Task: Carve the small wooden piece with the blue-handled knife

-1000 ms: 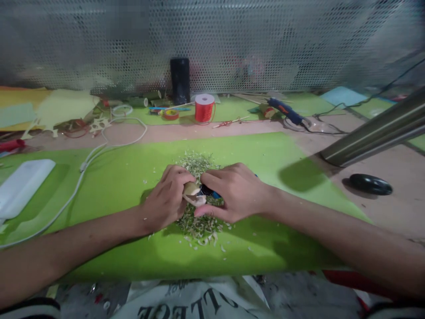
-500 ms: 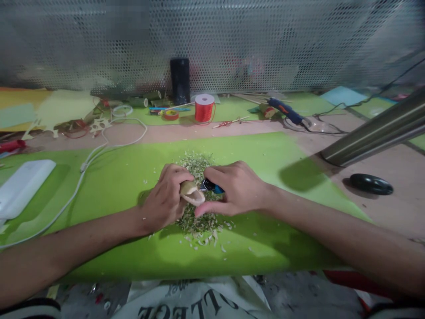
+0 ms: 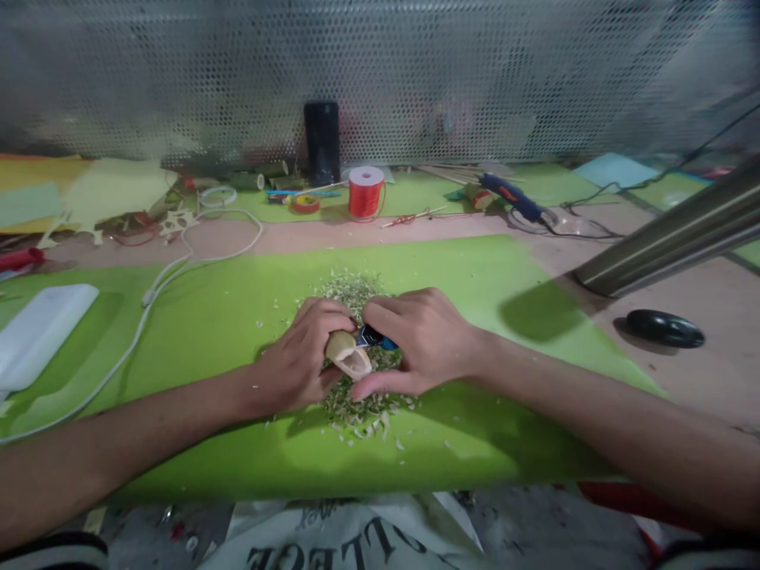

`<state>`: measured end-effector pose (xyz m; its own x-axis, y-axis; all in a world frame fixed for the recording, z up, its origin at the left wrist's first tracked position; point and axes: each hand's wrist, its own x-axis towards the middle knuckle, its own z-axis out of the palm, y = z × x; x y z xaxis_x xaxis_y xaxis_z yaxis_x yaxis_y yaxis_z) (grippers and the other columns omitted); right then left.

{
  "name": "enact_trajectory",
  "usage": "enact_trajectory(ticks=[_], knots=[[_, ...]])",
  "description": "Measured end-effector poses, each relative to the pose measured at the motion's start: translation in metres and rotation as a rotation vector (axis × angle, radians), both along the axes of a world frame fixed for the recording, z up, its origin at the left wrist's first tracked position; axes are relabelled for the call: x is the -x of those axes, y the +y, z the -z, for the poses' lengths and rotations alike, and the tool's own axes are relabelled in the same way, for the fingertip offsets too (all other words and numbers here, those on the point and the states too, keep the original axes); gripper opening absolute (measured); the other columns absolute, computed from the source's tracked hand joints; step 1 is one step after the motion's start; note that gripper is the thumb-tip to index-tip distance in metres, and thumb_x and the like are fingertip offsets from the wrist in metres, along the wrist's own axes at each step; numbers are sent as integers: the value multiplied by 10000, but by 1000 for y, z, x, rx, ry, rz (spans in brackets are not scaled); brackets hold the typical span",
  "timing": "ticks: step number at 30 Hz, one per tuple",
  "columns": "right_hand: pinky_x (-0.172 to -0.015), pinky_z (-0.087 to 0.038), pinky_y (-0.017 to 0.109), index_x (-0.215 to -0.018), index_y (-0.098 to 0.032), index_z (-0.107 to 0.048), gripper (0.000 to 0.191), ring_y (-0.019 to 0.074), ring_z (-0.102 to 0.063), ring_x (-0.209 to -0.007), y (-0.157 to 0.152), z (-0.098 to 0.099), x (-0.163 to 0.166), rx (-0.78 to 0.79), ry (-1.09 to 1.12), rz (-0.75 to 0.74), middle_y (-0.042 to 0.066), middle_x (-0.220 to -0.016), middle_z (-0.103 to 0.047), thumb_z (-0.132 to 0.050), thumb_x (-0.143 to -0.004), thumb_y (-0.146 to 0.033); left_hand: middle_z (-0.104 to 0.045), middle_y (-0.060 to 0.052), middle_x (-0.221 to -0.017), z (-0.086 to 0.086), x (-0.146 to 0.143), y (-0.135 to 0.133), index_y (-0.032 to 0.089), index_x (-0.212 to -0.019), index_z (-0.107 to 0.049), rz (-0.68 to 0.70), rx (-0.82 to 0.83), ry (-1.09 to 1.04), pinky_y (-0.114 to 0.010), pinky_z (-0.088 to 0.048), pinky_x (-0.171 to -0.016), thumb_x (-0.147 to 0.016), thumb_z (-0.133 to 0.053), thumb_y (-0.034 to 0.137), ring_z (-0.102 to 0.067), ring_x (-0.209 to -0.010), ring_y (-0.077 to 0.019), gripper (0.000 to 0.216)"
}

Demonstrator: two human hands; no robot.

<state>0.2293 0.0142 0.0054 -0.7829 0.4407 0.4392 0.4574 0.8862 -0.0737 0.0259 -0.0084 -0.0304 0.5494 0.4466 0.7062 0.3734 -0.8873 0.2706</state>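
Observation:
My left hand (image 3: 305,352) is closed round a piece of bamboo (image 3: 343,348), whose pale hollow end faces toward me and to the right. In my right hand (image 3: 419,340) is a utility knife (image 3: 375,339) with a blue and black handle; its short blade touches the bamboo's cut rim. My right thumb lies against the near edge of that rim. Below both hands a heap of green and pale shavings (image 3: 356,408) covers part of the green mat (image 3: 207,443). The far end of the bamboo is hidden in my left palm.
A white power bank (image 3: 44,336) with a white cable lies on the left. Along the back stand a red cord spool (image 3: 365,194) and a black phone (image 3: 321,142). A blue glue gun (image 3: 514,198), a metal post (image 3: 670,229) and a black oval object (image 3: 665,328) are on the right.
The bamboo has turned slightly in my left hand, showing more of its hollow end, and shifted a little right. The knife blade has moved down along its rim.

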Motion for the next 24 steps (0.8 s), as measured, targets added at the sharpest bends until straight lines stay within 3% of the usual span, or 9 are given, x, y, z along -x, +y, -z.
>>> enact_trajectory(ticks=[7, 15, 19, 24], knots=[[-485, -128, 261, -745, -175, -558, 770, 102, -310, -465, 1, 1, 2, 48, -48, 32, -11, -553, -464, -166, -835, -832, -575, -68, -873, -1, -2, 0, 189, -1068, -446, -35, -2, 5, -352, -594, -670, -921, -543, 439, -593, -804, -190, 306], [-485, -141, 256, -720, -172, -554, 822, 96, -293, -449, 1, 0, 2, 222, -79, 46, -16, -523, -459, -155, -774, -889, -561, -69, -899, -2, -1, -1, 185, -1086, -441, -74, -66, 12, -344, -579, -679, -929, -545, 389, -568, -826, -189, 278], [-485, -142, 256, -653, -177, -517, 762, 87, -300, -430, 0, 1, 2, 307, -69, 39, -22, -487, -428, -162, -845, -823, -539, -66, -922, -1, 0, 1, 191, -1109, -427, -142, -93, 5, -341, -563, -691, -921, -557, 408, -541, -855, -195, 315], [-485, -142, 253, -626, -180, -493, 731, 85, -308, -434, 1, 3, 2, 286, -35, 41, -24, -480, -418, -215, -843, -820, -523, -53, -921, 3, -2, 3, 197, -1126, -414, -150, -105, -38, -333, -539, -692, -935, -536, 386, -520, -856, -192, 295]])
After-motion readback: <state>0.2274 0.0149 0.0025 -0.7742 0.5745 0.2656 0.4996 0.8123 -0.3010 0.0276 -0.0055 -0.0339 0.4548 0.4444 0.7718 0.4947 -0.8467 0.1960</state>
